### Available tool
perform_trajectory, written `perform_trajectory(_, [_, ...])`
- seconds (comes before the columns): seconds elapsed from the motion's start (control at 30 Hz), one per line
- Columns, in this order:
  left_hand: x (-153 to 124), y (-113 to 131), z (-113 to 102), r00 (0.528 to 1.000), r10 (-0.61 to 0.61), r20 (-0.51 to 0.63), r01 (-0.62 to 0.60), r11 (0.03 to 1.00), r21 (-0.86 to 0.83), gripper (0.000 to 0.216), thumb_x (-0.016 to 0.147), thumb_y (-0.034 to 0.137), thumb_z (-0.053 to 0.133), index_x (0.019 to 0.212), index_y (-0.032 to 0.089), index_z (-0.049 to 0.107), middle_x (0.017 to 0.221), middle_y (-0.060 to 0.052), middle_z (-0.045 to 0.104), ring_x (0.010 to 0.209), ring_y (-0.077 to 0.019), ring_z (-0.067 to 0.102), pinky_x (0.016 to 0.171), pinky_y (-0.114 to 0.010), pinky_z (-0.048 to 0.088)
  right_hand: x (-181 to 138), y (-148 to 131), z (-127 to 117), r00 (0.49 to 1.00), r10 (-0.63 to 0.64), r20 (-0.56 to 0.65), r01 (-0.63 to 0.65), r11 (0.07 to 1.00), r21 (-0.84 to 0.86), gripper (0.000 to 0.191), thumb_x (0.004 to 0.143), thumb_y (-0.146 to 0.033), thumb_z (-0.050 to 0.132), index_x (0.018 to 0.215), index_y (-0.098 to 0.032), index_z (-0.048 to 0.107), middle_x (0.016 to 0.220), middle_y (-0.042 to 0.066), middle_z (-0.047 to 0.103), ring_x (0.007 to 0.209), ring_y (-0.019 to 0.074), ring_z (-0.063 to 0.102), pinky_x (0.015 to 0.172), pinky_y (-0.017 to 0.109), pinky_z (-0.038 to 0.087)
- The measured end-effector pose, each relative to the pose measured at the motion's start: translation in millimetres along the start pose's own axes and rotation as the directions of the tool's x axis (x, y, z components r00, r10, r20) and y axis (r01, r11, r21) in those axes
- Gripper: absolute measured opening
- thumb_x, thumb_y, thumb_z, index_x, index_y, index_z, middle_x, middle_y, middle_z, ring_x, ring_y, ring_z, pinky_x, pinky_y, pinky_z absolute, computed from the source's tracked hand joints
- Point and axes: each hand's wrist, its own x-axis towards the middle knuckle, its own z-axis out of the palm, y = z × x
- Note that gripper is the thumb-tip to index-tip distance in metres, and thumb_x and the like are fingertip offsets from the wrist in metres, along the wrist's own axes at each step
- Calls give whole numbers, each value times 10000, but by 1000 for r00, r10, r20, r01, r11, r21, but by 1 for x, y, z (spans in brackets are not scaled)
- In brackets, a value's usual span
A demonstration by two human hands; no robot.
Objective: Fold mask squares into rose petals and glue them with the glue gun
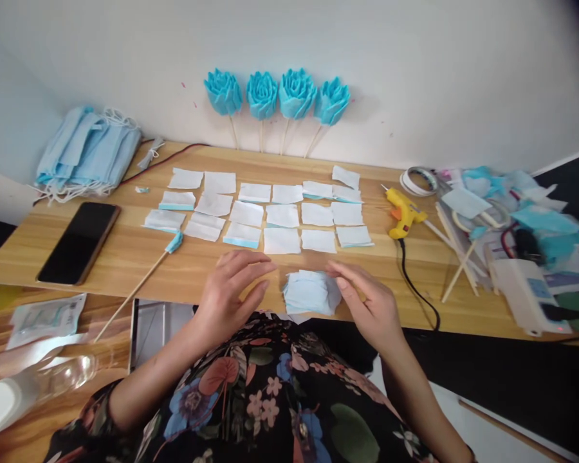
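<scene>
My left hand (229,292) hovers over the front edge of the wooden table (183,273), fingers stretched out and apart, holding nothing. My right hand (369,302) has its fingers extended, tips resting on a small stack of light-blue fabric squares (309,292) at the table's front edge. Behind the hands lie several white and blue-edged fabric squares (282,215) laid out in rows. A wooden stick with a small blue bud (174,243) lies to the left of them.
Several blue fabric roses (277,93) on sticks lean against the wall. A pile of blue face masks (84,151) and a black phone (80,241) sit at left. A yellow glue gun (403,212), tape roll (417,180), sticks and scraps crowd the right.
</scene>
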Motion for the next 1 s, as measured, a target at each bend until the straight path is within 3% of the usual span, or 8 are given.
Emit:
perform_trajectory(0.4, [-2,-16,16,998,43,49,-40,998,-57,133,930,130,580,1003,183,679,896,-59,748,827,-171,673,776,-335,478,12,12,-17,994,-4,-111,-6,996,-90,229,979,-283,523,1040,-235,738,1022,65,767,965,219,715,887,378,568])
perform_trajectory(0.67, [37,-20,-2,997,80,14,-80,997,23,141,948,212,576,863,172,682,816,-50,744,770,-170,659,775,-339,456,52,10,-19,954,-252,-161,215,952,-216,183,947,-226,571,1030,-241,734,965,46,768,935,227,710,895,396,538])
perform_trajectory(0.73, [50,-30,-12,998,61,15,-62,995,73,166,953,246,568,868,179,694,864,-55,750,830,-182,665,817,-351,462,63,10,-17,947,-287,-145,253,943,-216,189,944,-211,575,1046,-240,731,986,50,767,943,229,711,890,392,536])
perform_trajectory(0.8, [62,-47,-30,999,-6,-54,12,994,111,188,954,281,553,945,181,712,984,-78,753,940,-201,664,858,-352,479,70,12,-16,944,-303,-132,269,936,-226,202,945,-206,573,1069,-241,727,1010,58,764,955,234,711,891,391,533])
perform_trajectory(0.9, [80,-80,-66,957,-205,-204,245,949,198,282,941,290,509,1116,176,698,1104,-87,733,889,-182,640,823,-317,490,73,20,-17,935,-328,-137,282,920,-273,217,946,-196,567,1092,-236,722,1025,69,762,954,236,712,886,384,528])
perform_trajectory(1.0, [94,-111,-99,910,-346,-229,403,865,298,373,922,282,471,1209,161,675,1087,-83,733,850,-179,621,834,-309,478,67,31,-14,909,-378,-176,304,890,-341,214,939,-180,567,1079,-221,723,988,74,768,917,244,717,864,384,528])
